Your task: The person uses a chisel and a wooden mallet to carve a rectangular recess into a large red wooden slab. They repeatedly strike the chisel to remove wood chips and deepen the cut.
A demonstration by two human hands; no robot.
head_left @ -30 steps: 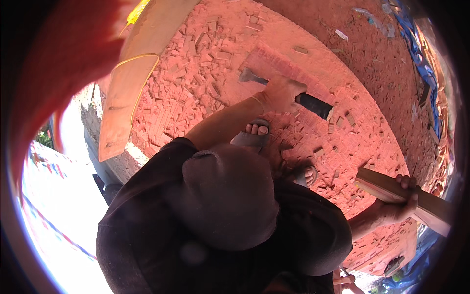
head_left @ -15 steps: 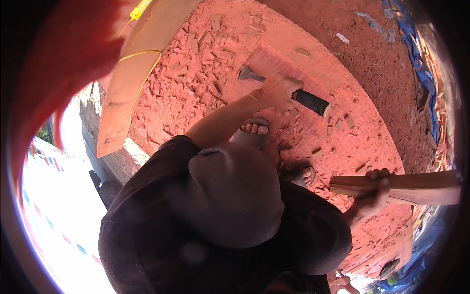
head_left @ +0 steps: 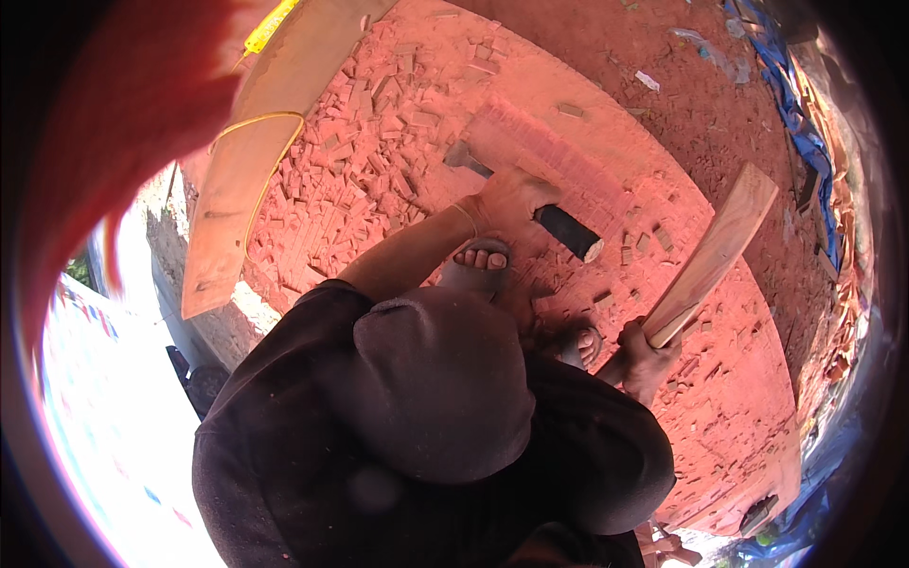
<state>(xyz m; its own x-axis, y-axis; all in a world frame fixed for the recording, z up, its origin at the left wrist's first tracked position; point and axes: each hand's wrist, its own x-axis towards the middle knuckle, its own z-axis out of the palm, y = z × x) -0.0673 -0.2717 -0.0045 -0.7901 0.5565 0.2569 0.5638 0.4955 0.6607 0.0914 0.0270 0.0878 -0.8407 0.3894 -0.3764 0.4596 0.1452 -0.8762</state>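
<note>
My left hand (head_left: 514, 202) is closed around a chisel (head_left: 570, 236). Its black-wrapped handle sticks out to the right of the fist, and its flat metal blade shows on the left, low over the wood. To the right, my right hand (head_left: 650, 365) grips the lower end of a long, squared wooden club (head_left: 717, 250) that slants up and away from me. Beneath both hands lies a broad reddish wooden slab (head_left: 620, 133) with a curved edge. A band of fresh cut marks runs beside the chisel. My sandalled foot (head_left: 478, 263) rests close to the left wrist.
Loose wood chips (head_left: 379, 123) cover much of the slab, thickest at the far left. A plank (head_left: 216, 246) with a yellow cord (head_left: 301, 128) across it lies on the left. Blue tarpaulin (head_left: 805, 142) edges the reddish ground at right. Something skin-coloured at the lower right is unclear.
The club has swung from pointing right to slanting up and away, as my right hand moved left. My left hand and the chisel have shifted slightly nearer and left.
</note>
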